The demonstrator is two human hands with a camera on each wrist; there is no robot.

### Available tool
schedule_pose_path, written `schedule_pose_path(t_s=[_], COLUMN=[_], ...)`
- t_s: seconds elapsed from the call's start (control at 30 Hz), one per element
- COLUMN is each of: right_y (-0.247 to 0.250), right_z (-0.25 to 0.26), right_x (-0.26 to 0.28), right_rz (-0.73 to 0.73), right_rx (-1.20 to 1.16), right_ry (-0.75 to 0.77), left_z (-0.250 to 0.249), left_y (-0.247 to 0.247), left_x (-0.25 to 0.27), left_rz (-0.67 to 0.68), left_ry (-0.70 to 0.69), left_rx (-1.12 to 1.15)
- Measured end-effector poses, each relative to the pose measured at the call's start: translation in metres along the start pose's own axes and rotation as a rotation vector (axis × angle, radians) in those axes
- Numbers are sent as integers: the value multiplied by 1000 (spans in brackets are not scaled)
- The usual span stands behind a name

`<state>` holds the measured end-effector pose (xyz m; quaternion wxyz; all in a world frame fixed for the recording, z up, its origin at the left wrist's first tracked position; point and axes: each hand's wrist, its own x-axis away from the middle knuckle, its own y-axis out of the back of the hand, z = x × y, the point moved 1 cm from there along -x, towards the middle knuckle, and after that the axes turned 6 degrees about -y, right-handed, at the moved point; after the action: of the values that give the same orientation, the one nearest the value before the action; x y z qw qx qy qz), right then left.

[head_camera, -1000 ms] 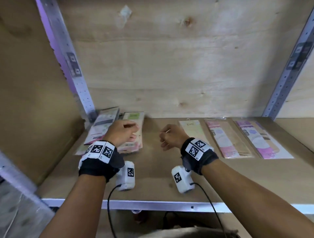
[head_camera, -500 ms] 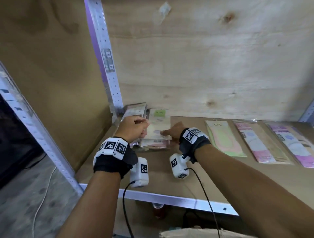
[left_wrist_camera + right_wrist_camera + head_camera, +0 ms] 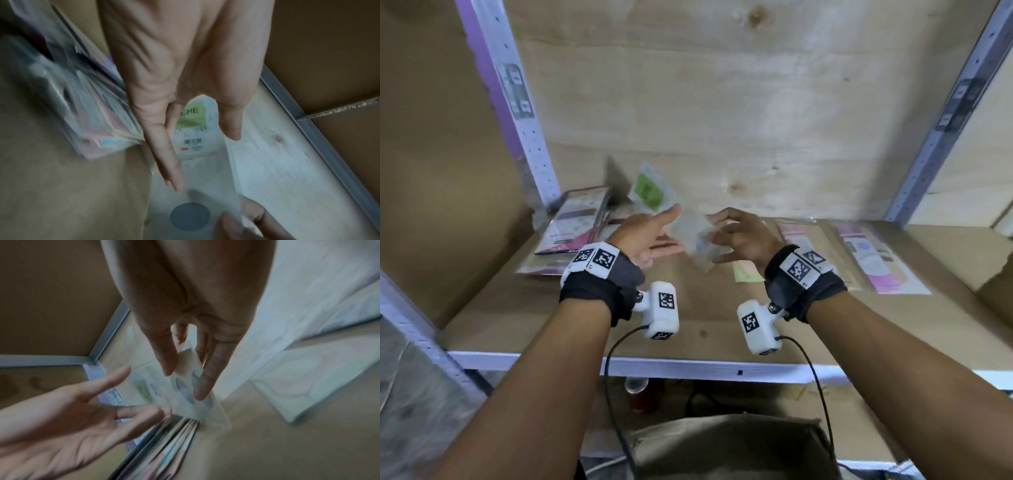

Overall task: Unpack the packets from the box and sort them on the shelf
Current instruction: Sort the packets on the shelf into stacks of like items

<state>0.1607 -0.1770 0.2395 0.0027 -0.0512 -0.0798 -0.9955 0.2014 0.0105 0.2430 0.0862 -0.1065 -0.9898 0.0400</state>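
Note:
My right hand [image 3: 726, 236] pinches a clear packet with a green label [image 3: 650, 192] near its lower end and holds it tilted above the shelf board [image 3: 551, 308]. In the right wrist view, my right hand [image 3: 185, 379] has its thumb and fingers on the packet [image 3: 144, 389]. My left hand [image 3: 654, 236] is beside the packet, fingers straight and spread, holding nothing. The left wrist view shows the straight fingers of my left hand [image 3: 185, 91] in front of the packet [image 3: 191, 116]. A stack of packets [image 3: 578, 233] lies at the shelf's left back corner.
Three flat packets lie in a row on the right of the shelf: a pale green one [image 3: 748, 274], a pink one [image 3: 804, 246], a purple one [image 3: 873, 257]. Metal uprights [image 3: 524, 113] flank the plywood back wall. A brown box [image 3: 729, 445] sits below the shelf's white front edge.
My right hand took the green-label packet off the left stack and lifted it toward the middle. My left hand came off the stack and opened.

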Motion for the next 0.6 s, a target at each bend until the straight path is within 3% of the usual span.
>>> schedule_pose_path(t_s=[0.13,0.33,0.5,0.6], right_y=[16,39,73,83], right_z=[-16,-33,-33,-38], right_x=[11,15,17,15], right_rz=[11,50,-212,-118], right_rx=[220,227,311,359], right_ry=[116,96,128,-13], left_z=[-2,15,18,23], left_y=[-23,-36,-39,-51], left_x=[0,-8,-8,-3], left_rz=[1,-50,91,196], left_ry=[-51,-89,-100,-71], left_rx=[186,93,67,57])
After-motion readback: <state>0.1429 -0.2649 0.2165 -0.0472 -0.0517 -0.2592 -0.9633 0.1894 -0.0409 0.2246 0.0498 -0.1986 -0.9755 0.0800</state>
